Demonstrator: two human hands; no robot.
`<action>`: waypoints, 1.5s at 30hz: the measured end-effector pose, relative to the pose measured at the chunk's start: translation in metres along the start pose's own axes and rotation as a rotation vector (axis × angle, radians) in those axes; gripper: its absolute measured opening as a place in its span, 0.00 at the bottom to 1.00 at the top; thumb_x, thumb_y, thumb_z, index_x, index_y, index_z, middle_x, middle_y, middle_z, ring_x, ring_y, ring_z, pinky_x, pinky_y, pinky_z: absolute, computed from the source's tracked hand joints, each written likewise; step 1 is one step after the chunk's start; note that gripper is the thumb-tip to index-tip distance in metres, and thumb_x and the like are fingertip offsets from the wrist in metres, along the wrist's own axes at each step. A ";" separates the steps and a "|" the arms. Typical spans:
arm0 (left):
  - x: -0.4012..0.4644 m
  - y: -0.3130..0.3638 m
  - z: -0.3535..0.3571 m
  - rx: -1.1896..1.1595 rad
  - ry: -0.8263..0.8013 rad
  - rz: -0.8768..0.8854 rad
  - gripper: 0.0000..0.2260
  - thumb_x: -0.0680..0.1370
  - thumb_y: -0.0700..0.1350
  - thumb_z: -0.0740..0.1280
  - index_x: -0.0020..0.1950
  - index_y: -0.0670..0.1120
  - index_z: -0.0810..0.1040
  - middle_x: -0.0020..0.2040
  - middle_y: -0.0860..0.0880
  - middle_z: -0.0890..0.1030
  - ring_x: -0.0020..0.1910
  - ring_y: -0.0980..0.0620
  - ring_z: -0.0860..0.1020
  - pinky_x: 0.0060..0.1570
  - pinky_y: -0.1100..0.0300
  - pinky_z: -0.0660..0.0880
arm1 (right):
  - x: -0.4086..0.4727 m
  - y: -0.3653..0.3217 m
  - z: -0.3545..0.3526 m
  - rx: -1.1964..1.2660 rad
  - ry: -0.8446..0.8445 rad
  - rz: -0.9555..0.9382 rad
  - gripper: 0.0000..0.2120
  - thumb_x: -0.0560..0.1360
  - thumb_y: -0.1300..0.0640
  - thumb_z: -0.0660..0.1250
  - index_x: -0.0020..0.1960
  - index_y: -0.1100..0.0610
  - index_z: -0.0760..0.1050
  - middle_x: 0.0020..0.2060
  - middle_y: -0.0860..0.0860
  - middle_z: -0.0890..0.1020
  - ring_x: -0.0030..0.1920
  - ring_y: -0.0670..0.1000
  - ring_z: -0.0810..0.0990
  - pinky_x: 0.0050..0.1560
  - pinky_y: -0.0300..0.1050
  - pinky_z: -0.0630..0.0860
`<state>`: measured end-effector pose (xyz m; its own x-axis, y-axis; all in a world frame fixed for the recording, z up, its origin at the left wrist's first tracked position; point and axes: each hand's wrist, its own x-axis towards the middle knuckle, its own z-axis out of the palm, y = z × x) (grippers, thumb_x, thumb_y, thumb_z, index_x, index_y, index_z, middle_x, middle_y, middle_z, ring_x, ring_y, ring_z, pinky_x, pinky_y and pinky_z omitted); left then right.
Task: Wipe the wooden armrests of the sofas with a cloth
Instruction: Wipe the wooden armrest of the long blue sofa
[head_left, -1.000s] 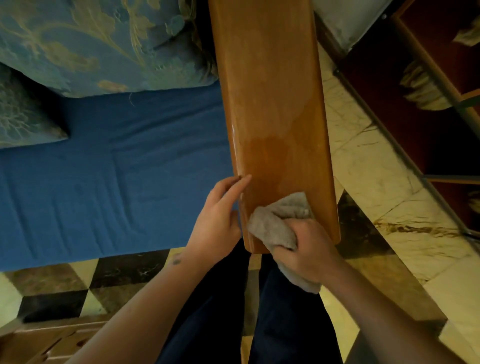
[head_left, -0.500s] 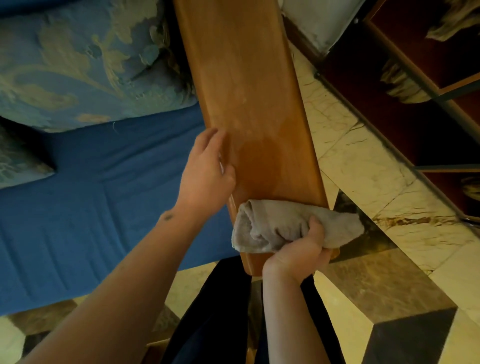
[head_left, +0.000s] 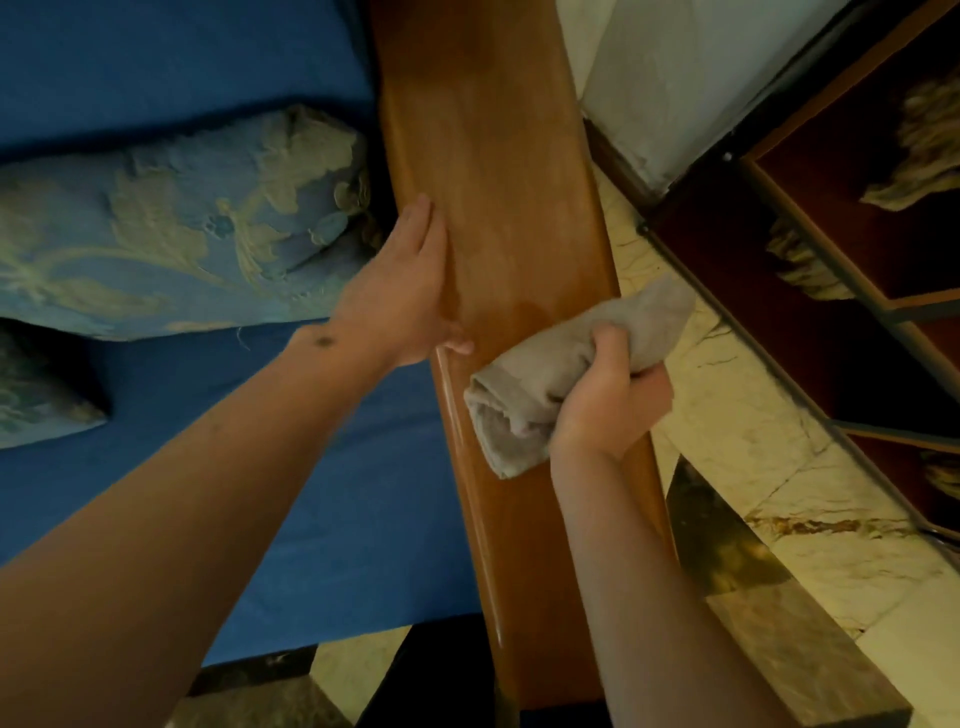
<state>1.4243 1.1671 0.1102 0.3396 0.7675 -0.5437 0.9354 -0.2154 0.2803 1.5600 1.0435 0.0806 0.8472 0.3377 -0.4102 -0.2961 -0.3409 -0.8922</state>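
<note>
Two patterned cushions (head_left: 171, 223) lie at the far left on the blue sofa seat (head_left: 311, 467), the nearer one cut off by the frame edge. Next comes the person's left hand (head_left: 410, 291), fingers straight and together, lying flat along the inner edge of the wooden armrest (head_left: 509, 208) and holding nothing. The armrest runs up the middle of the view as a long glossy plank. Right of that hand, the right hand (head_left: 602, 400) has its fingers curled tightly round a bunched grey cloth (head_left: 524, 400), which sits on the armrest about halfway along, one end poking past the outer edge over the marble floor (head_left: 779, 467).

As for progress, a darker sheen around and just beyond the cloth suggests the near stretch is already wiped, though in this dim light it may be only reflection. The far stretch looks duller and is probably still to do, and any other armrests are out of sight. At the far right a dark wooden shelf unit (head_left: 857, 234) holds pale objects too murky to identify.
</note>
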 end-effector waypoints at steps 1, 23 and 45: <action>0.010 -0.002 -0.007 0.026 0.011 0.007 0.66 0.62 0.58 0.83 0.83 0.42 0.39 0.85 0.46 0.39 0.83 0.47 0.45 0.78 0.54 0.49 | 0.011 -0.007 0.016 -0.009 -0.013 -0.030 0.08 0.71 0.54 0.71 0.47 0.55 0.84 0.39 0.47 0.88 0.41 0.47 0.88 0.42 0.48 0.85; 0.034 -0.006 -0.007 0.062 0.031 0.042 0.66 0.63 0.54 0.84 0.82 0.42 0.38 0.83 0.46 0.35 0.82 0.47 0.39 0.78 0.50 0.48 | 0.114 -0.133 0.249 -0.848 -1.114 -0.531 0.10 0.70 0.48 0.68 0.33 0.48 0.73 0.28 0.44 0.77 0.31 0.45 0.78 0.34 0.43 0.70; -0.381 0.186 0.170 -1.435 0.541 -1.170 0.05 0.82 0.53 0.68 0.53 0.54 0.80 0.52 0.53 0.84 0.52 0.55 0.81 0.49 0.56 0.78 | -0.072 -0.035 -0.202 -0.819 -1.519 0.744 0.07 0.62 0.61 0.66 0.38 0.58 0.81 0.31 0.53 0.83 0.33 0.54 0.84 0.34 0.43 0.80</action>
<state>1.4853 0.7327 0.2350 -0.6262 0.2780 -0.7284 -0.2219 0.8320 0.5084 1.5986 0.8539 0.1800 -0.5357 0.1744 -0.8262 0.2747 -0.8893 -0.3658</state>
